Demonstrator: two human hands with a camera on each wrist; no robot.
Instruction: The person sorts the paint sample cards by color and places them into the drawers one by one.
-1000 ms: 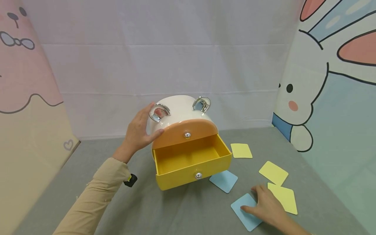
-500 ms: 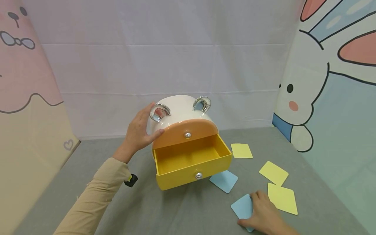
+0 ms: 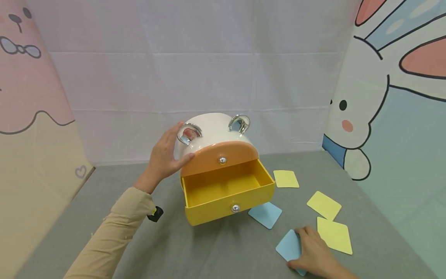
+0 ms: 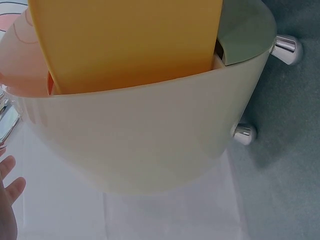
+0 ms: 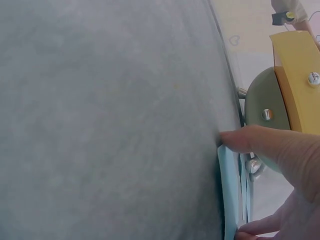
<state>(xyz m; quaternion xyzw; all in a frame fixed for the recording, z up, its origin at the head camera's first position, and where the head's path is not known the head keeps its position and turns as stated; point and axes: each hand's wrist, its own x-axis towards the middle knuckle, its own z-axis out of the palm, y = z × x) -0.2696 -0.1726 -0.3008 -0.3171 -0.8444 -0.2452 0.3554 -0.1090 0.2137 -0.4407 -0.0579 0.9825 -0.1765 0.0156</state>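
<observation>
A white animal-shaped drawer box (image 3: 216, 128) with shiny ears stands in the middle of the head view. Its yellow drawer (image 3: 226, 186) is pulled out and holds nothing; the orange drawer (image 3: 219, 157) above it is closed. My left hand (image 3: 165, 155) rests on the box's left side, thumb on the front edge and fingers extended by the ear. Low at the right, my right hand (image 3: 313, 252) pinches a blue card (image 3: 289, 245) by opposite edges. In the right wrist view the thumb (image 5: 250, 139) touches one edge of that card, close to the grey cloth.
Another blue card (image 3: 265, 215) lies beside the drawer. Three yellow cards lie to the right: one at the back (image 3: 286, 179), one in the middle (image 3: 325, 205), one nearest (image 3: 335, 235). A green drawer (image 5: 267, 100) and metal feet show low on the box.
My right hand has come down around the blue card, its thumb moving to the near edge, and the card has shifted slightly right. The left hand and the drawer box stay put.
</observation>
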